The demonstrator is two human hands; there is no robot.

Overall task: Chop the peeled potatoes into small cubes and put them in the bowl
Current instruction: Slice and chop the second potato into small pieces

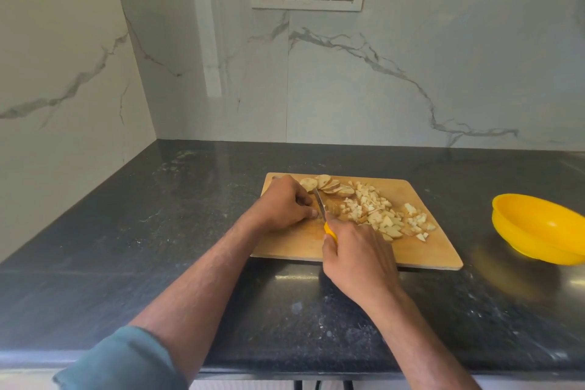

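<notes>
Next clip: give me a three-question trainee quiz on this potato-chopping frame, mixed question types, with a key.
1. True or false: potato cubes already lie in the yellow bowl.
2. Which of the hands grips the knife? A) left hand B) right hand
3. Fill in: the uncut potato slices lie at the board's ____ edge.

Key:
1. False; the visible part of the bowl is empty, and the cubes are on the cutting board.
2. B
3. far

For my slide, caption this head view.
Right hand knifes potato under left hand on board; bowl waits.
</notes>
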